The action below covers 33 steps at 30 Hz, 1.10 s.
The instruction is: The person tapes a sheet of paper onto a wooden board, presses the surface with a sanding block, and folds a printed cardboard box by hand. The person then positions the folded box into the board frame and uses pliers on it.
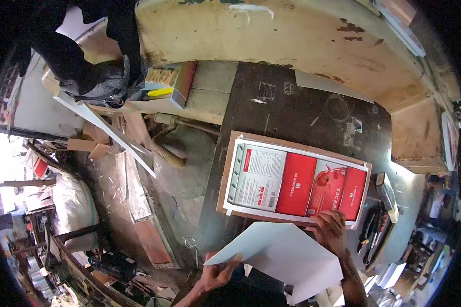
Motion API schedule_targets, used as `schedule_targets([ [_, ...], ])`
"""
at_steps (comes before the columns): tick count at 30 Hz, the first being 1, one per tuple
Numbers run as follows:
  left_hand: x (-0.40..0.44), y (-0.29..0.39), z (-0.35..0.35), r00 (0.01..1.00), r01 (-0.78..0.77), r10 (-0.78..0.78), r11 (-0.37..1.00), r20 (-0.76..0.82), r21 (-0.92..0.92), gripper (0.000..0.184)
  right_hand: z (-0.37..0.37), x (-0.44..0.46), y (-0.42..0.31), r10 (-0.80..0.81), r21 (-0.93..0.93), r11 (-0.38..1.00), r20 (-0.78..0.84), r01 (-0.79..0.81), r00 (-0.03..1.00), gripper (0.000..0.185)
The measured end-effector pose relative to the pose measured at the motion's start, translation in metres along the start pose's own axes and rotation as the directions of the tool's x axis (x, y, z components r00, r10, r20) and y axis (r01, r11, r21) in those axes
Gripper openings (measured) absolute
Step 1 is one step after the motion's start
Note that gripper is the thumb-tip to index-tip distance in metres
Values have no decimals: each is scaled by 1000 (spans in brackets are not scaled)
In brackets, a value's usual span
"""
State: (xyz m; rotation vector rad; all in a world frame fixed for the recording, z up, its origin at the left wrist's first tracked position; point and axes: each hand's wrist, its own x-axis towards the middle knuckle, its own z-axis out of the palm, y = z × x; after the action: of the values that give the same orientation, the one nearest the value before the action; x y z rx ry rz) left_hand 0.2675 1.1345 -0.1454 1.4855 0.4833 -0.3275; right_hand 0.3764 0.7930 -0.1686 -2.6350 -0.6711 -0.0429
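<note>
My left hand pinches the left corner of a large white sheet, thumb on top. The sheet bends down towards me in front of my body. My right hand has its fingers curled at the lower edge of a red and white printed sheet, beside the white sheet's upper edge. What is between those fingers is hidden. The printed sheet lies flat inside white strips on a brown board, which rests on a dark worktop.
Cutters and other hand tools lie right of the board, below a dark block with a pale edge. A beige machine frame curves across the back. A yellow item sits in a box at left. A white sack stands lower left.
</note>
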Motion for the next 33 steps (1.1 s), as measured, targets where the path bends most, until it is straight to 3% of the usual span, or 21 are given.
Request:
schedule_targets([
  [1, 0, -1, 3, 1000, -9, 9, 997, 0, -82, 18, -6, -4, 2, -6, -23, 1000, -49, 5, 999, 38],
  [3, 3, 12, 12, 1000, -27, 28, 970, 1, -244, 19, -34, -8, -9, 410, 186, 907, -196, -377, 891, 30],
  [4, 5, 1, 13, 998, 14, -31, 961, -58, -275, 21, -45, -18, -2, 540, 304, 828, -199, -472, 818, 25],
  [5, 13, -3, 11, 993, 77, -96, 967, -65, -243, 25, -68, -7, -18, 695, 468, 642, -21, -608, 719, 52],
  [6, 22, -1, 11, 984, 141, -160, 967, -73, -214, 30, -73, -15, -13, 709, 763, 359, 152, -538, 689, 64],
  [7, 30, 3, 12, 985, 143, -160, 966, -63, -216, 30, -78, -23, -7, 653, 913, -6, 312, -408, 690, 76],
  [8, 36, 19, 16, 952, 217, -248, 960, -181, -177, 36, -85, -12, -23, 676, 905, -37, 336, -424, 656, 89],
  [9, 40, 29, 21, 900, 298, -326, 944, -289, -140, 42, -80, -7, -36, 800, 802, -10, 366, -598, 476, 84],
  [10, 45, 34, 23, 904, 301, -327, 944, -277, -132, 42, -76, -7, -43, 728, 789, 261, 217, -555, 650, 76],
  [12, 54, 41, 28, 905, 214, -309, 925, -293, -313, 52, -73, 4, -62, 699, 722, 418, 133, -552, 703, 64],
  [13, 56, 42, 31, 906, 173, -304, 901, -295, -398, 57, -76, 12, -67, 786, 711, 311, 180, -630, 591, 58],
  [14, 59, 39, 31, 903, 119, -284, 887, -322, -447, 49, -80, 11, -60, 802, 567, 377, 196, -732, 565, 38],
  [15, 62, 39, 25, 919, 144, -284, 887, -273, -438, 49, -79, 15, -65, 855, 695, 268, 147, -667, 498, 28],
  [18, 86, 50, 10, 967, 40, -177, 816, -183, -577, 44, -76, 8, -61, 881, 738, 228, 121, -635, 458, 33],
  [19, 92, 59, 12, 960, 4, -188, 748, -206, -664, 45, -71, 2, -57, 876, 834, 173, 112, -524, 468, 34],
  [20, 93, 70, 18, 939, -81, -140, 796, -313, -600, 49, -72, -6, -57, 815, 912, 27, 217, -409, 537, 35],
  [23, 100, 53, -12, 979, -61, -57, 835, -196, -546, 52, -67, 0, -67, 807, 889, 84, 204, -450, 554, 34],
  [25, 103, 44, -18, 977, -55, -64, 844, -202, -533, 53, -69, 4, -68, 806, 923, 42, 195, -383, 558, 33],
  [28, 107, 47, -12, 991, -66, -11, 833, -136, -550, 52, -59, -8, -59, 831, 895, 16, 236, -445, 504, 34],
  [31, 109, 48, -8, 969, -85, -67, 810, -237, -580, 46, -58, -16, -54, 862, 876, 103, 157, -471, 482, 36],
  [33, 114, 43, -20, 907, -197, 57, 934, -418, -300, 35, -63, -12, -46, 903, 828, 181, 74, -531, 423, 38],
])
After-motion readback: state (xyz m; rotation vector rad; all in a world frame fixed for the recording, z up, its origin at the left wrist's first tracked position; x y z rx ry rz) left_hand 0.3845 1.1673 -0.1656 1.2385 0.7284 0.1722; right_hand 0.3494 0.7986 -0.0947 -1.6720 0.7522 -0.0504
